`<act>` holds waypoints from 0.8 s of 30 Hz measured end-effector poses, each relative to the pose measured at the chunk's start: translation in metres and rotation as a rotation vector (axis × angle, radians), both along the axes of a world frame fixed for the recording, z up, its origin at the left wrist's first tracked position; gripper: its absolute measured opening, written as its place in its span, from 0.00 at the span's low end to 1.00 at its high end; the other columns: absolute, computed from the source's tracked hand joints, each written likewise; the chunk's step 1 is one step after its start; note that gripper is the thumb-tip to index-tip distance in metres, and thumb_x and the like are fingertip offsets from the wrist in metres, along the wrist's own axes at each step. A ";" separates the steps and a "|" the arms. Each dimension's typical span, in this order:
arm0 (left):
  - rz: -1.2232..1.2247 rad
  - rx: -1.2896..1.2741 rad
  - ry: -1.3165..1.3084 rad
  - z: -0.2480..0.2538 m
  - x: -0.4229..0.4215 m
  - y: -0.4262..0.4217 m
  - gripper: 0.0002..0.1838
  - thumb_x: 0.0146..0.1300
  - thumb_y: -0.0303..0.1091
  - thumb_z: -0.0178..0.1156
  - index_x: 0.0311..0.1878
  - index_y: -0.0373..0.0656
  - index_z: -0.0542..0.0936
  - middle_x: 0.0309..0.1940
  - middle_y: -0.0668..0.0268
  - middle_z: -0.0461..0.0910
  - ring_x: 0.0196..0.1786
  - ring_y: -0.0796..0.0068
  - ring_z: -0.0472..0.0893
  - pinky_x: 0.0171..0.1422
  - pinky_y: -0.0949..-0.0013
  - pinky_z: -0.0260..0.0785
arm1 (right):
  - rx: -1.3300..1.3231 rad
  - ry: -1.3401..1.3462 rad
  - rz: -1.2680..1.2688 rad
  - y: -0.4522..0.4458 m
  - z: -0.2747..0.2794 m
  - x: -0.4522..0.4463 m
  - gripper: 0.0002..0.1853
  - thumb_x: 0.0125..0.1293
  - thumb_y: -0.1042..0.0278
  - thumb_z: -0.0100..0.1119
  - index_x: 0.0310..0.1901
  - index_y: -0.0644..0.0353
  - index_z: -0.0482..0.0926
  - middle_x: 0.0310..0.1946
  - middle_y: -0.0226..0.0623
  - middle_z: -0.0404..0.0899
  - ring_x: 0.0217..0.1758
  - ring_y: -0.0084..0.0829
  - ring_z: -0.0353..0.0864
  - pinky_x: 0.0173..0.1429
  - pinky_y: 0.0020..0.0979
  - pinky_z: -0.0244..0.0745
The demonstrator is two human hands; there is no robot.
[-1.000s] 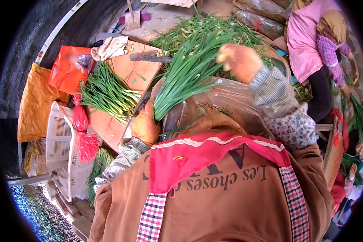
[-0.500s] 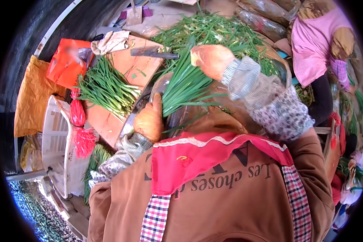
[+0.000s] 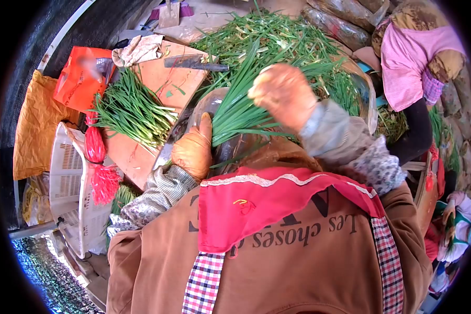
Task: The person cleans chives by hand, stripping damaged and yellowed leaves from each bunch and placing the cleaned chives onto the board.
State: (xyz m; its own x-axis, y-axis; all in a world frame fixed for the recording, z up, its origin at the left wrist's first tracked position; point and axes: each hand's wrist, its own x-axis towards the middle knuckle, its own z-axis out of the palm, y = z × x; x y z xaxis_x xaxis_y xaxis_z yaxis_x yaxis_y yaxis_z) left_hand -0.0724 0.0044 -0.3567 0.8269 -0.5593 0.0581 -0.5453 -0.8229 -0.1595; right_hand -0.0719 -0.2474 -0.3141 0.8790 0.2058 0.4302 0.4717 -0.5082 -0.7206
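My left hand (image 3: 192, 153), in an orange rubber glove, is closed around the lower end of a bunch of garlic chives (image 3: 235, 112), thumb pointing up. The long green leaves fan away from me, toward the heap. Just right of the bunch, my right hand (image 3: 285, 97), gloved the same way, is raised with its fingers curled in. It is slightly blurred, and anything between its fingertips is hidden. A trimmed pile of garlic chives (image 3: 136, 112) lies on the board at left, white ends toward me. A dark-bladed knife (image 3: 196, 63) rests across the board's far end.
Beyond my hands spreads a heap of loose green leaves (image 3: 269, 39). A pale cloth (image 3: 137, 51) and an orange-red bag (image 3: 81, 78) lie at the board (image 3: 133, 162). Red ties (image 3: 95, 144) hang by a white plastic basket (image 3: 68, 178). A co-worker in pink (image 3: 411, 63) bends at right.
My right hand has moved slightly down and turned, its fingers now more curled. The left hand keeps its hold on the bunch. The whole view has shifted slightly.
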 end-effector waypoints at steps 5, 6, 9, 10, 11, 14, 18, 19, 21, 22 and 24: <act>0.039 -0.005 0.020 -0.006 0.000 0.002 0.32 0.54 0.27 0.50 0.65 0.46 0.55 0.26 0.58 0.74 0.21 0.64 0.77 0.19 0.61 0.68 | -0.766 -0.304 -0.179 0.026 -0.005 -0.013 0.10 0.45 0.65 0.59 0.33 0.51 0.77 0.34 0.28 0.74 0.44 0.34 0.73 0.44 0.37 0.69; 0.019 -0.052 0.045 -0.004 0.000 0.005 0.33 0.54 0.27 0.50 0.65 0.46 0.55 0.27 0.56 0.74 0.23 0.62 0.77 0.21 0.59 0.68 | -0.745 -0.344 -0.167 0.026 -0.005 -0.016 0.10 0.45 0.65 0.58 0.33 0.50 0.77 0.35 0.28 0.73 0.44 0.35 0.73 0.45 0.38 0.68; 0.019 -0.102 0.103 0.004 -0.001 0.005 0.34 0.53 0.27 0.51 0.65 0.46 0.55 0.30 0.54 0.74 0.25 0.59 0.78 0.24 0.57 0.69 | -0.652 -0.339 -0.107 0.034 0.006 -0.029 0.06 0.47 0.66 0.56 0.31 0.50 0.76 0.33 0.26 0.74 0.42 0.33 0.73 0.44 0.37 0.67; 0.048 -0.080 0.146 0.005 -0.001 0.004 0.34 0.52 0.27 0.52 0.65 0.45 0.55 0.32 0.52 0.74 0.27 0.57 0.78 0.26 0.56 0.69 | -0.593 -0.319 -0.068 0.036 0.010 -0.034 0.06 0.47 0.67 0.55 0.30 0.49 0.75 0.32 0.26 0.74 0.41 0.32 0.74 0.44 0.37 0.67; 0.046 -0.072 0.133 0.005 -0.001 0.004 0.34 0.52 0.27 0.52 0.65 0.45 0.55 0.32 0.52 0.74 0.27 0.57 0.78 0.26 0.56 0.69 | -0.534 -0.299 -0.028 0.037 0.014 -0.037 0.06 0.47 0.67 0.55 0.30 0.49 0.75 0.31 0.25 0.74 0.40 0.32 0.74 0.44 0.36 0.67; 0.008 -0.116 0.070 0.000 -0.001 0.007 0.34 0.52 0.27 0.51 0.66 0.47 0.55 0.31 0.54 0.75 0.25 0.59 0.78 0.23 0.58 0.69 | -0.349 -0.485 -0.196 0.002 0.038 -0.027 0.03 0.53 0.73 0.55 0.26 0.52 0.78 0.24 0.30 0.78 0.25 0.32 0.74 0.30 0.33 0.69; 0.012 -0.055 -0.088 -0.017 -0.002 0.010 0.35 0.53 0.26 0.51 0.66 0.51 0.55 0.28 0.60 0.74 0.19 0.65 0.76 0.16 0.61 0.65 | -0.859 -0.473 -0.587 -0.069 0.036 0.015 0.12 0.60 0.57 0.48 0.35 0.50 0.82 0.24 0.38 0.77 0.30 0.36 0.78 0.35 0.37 0.71; 0.020 -0.037 -0.102 -0.019 -0.002 0.009 0.34 0.53 0.27 0.51 0.66 0.52 0.55 0.27 0.60 0.73 0.18 0.65 0.75 0.15 0.61 0.65 | -0.853 -0.318 -0.536 -0.073 0.033 0.020 0.15 0.60 0.52 0.48 0.36 0.50 0.82 0.28 0.40 0.77 0.34 0.36 0.78 0.39 0.37 0.72; 0.041 -0.002 -0.126 -0.021 -0.003 0.006 0.34 0.54 0.27 0.51 0.66 0.54 0.56 0.24 0.61 0.72 0.16 0.66 0.73 0.15 0.61 0.64 | -0.819 0.194 -0.437 -0.062 0.046 0.025 0.23 0.60 0.41 0.47 0.38 0.50 0.82 0.36 0.43 0.79 0.42 0.38 0.78 0.46 0.39 0.72; 0.054 -0.004 -0.135 -0.021 -0.004 0.005 0.34 0.54 0.27 0.51 0.66 0.56 0.55 0.23 0.62 0.72 0.16 0.66 0.73 0.14 0.61 0.63 | -0.802 0.620 -0.445 -0.050 0.057 0.031 0.29 0.57 0.34 0.46 0.40 0.53 0.81 0.42 0.42 0.78 0.49 0.38 0.76 0.53 0.40 0.69; 0.059 0.012 -0.166 -0.022 -0.006 0.004 0.35 0.54 0.27 0.51 0.66 0.55 0.54 0.23 0.62 0.73 0.16 0.66 0.74 0.14 0.61 0.64 | -0.844 0.752 -0.390 -0.046 0.046 0.041 0.31 0.55 0.33 0.48 0.38 0.58 0.81 0.42 0.42 0.78 0.49 0.39 0.76 0.56 0.38 0.67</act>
